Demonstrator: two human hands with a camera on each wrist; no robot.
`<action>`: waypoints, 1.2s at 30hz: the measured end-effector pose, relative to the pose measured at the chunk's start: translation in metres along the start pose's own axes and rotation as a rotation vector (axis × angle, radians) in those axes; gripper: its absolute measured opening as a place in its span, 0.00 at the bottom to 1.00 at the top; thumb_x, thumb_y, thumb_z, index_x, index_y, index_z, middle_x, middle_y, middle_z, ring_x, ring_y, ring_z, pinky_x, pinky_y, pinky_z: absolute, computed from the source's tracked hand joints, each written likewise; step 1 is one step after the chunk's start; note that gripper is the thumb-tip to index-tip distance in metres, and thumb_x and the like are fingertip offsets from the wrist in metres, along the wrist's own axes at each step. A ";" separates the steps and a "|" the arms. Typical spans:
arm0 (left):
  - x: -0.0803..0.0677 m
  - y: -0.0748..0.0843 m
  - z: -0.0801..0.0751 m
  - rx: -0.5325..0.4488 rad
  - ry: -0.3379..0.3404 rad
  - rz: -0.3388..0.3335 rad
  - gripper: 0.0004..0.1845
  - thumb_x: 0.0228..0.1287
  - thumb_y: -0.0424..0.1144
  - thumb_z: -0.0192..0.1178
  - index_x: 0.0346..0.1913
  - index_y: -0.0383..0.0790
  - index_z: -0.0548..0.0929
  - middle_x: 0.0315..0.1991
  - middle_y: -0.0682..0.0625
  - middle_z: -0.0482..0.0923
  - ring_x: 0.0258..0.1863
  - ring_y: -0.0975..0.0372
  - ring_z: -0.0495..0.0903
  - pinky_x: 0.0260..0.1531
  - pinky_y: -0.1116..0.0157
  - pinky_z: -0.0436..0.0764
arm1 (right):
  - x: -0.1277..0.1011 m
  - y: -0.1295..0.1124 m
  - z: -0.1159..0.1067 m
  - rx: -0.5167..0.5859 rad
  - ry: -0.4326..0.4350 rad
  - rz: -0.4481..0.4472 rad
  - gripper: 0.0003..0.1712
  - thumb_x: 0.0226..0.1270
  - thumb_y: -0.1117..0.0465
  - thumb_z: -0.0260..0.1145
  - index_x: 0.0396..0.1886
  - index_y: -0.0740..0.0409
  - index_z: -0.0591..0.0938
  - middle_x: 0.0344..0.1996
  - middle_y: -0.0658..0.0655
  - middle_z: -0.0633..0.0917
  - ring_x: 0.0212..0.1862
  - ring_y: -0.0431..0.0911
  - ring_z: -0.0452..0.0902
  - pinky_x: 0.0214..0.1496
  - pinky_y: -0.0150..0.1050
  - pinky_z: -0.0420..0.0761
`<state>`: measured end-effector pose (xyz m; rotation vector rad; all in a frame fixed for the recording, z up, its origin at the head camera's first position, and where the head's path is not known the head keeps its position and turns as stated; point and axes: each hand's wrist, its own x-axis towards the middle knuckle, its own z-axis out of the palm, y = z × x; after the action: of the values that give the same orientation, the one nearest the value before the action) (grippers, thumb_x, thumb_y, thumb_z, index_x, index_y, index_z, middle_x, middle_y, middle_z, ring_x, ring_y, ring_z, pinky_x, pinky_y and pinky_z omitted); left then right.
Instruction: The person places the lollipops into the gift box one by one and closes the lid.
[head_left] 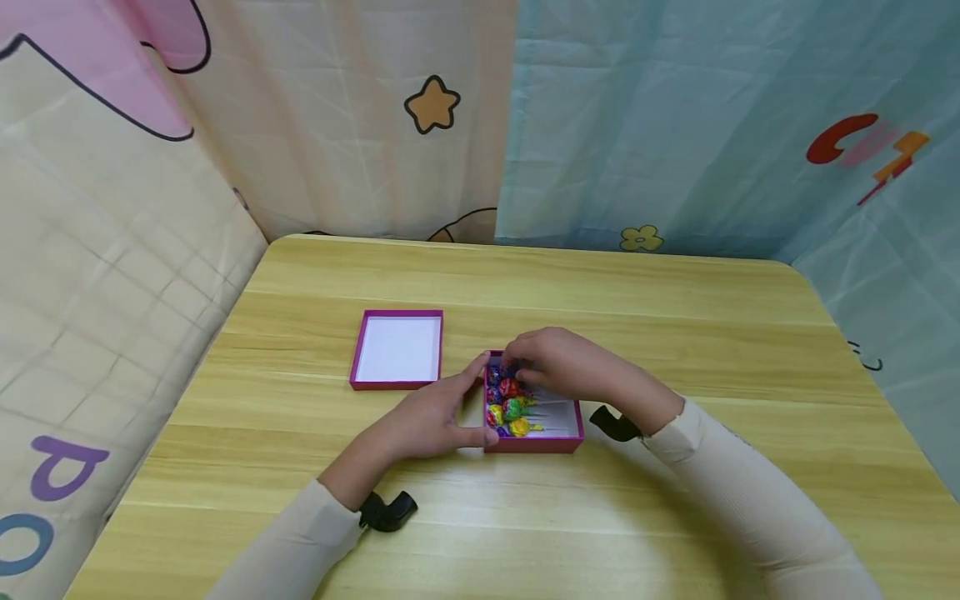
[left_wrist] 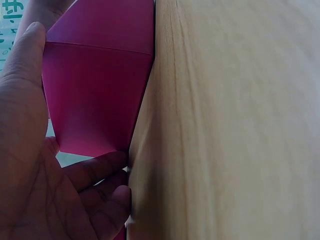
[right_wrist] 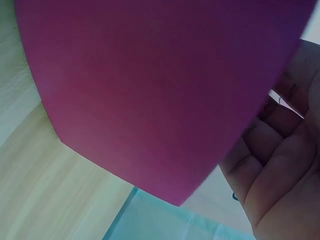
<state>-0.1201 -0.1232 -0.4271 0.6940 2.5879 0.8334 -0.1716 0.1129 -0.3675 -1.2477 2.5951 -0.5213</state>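
An open magenta box (head_left: pixel 534 446) holds several wrapped lollipops (head_left: pixel 513 408), heads along its left side and white sticks pointing right. My left hand (head_left: pixel 429 421) grips the box at its left end, thumb at the near corner and a finger at the far one. In the left wrist view the fingers (left_wrist: pixel 97 170) bend round the end of the box wall (left_wrist: pixel 100 95). My right hand (head_left: pixel 566 362) reaches over the far wall with bent fingers among the back lollipops. Its fingertips are partly hidden, so I cannot tell whether they pinch a lollipop.
A magenta box lid (head_left: pixel 397 385) lies with its white inside up, left of the box. Both things are on a light wood table (head_left: pixel 637 517). Printed curtains (head_left: pixel 360 125) stand close behind the table and at its sides.
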 end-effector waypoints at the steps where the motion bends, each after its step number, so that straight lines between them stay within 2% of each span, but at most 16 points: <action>1: 0.000 0.000 0.000 0.000 0.001 -0.001 0.58 0.55 0.71 0.63 0.80 0.64 0.38 0.77 0.55 0.53 0.73 0.60 0.58 0.68 0.55 0.63 | 0.000 0.000 0.000 0.001 -0.004 0.002 0.08 0.70 0.65 0.66 0.47 0.57 0.85 0.42 0.50 0.85 0.42 0.41 0.79 0.51 0.41 0.80; 22: 0.000 -0.002 0.002 0.012 0.019 0.012 0.59 0.55 0.71 0.63 0.80 0.62 0.39 0.77 0.52 0.55 0.73 0.58 0.60 0.68 0.55 0.64 | -0.003 -0.001 0.002 0.026 -0.004 0.010 0.09 0.71 0.62 0.66 0.48 0.56 0.85 0.43 0.50 0.85 0.42 0.41 0.78 0.52 0.40 0.80; 29: 0.000 -0.001 0.001 0.008 0.023 -0.005 0.59 0.54 0.71 0.64 0.80 0.62 0.39 0.76 0.52 0.56 0.73 0.58 0.60 0.68 0.55 0.64 | -0.009 0.000 -0.005 0.033 0.050 -0.011 0.10 0.71 0.61 0.65 0.48 0.57 0.85 0.42 0.50 0.85 0.42 0.41 0.79 0.51 0.42 0.80; 36: 0.001 0.001 0.001 0.012 0.016 0.007 0.59 0.55 0.70 0.64 0.80 0.62 0.38 0.77 0.50 0.55 0.73 0.57 0.59 0.69 0.55 0.63 | -0.030 0.009 -0.012 0.102 0.122 0.073 0.12 0.71 0.60 0.65 0.50 0.58 0.85 0.45 0.53 0.86 0.45 0.43 0.80 0.50 0.45 0.82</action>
<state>-0.1196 -0.1215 -0.4271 0.7029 2.6083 0.8291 -0.1637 0.1446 -0.3591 -1.1177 2.6639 -0.7274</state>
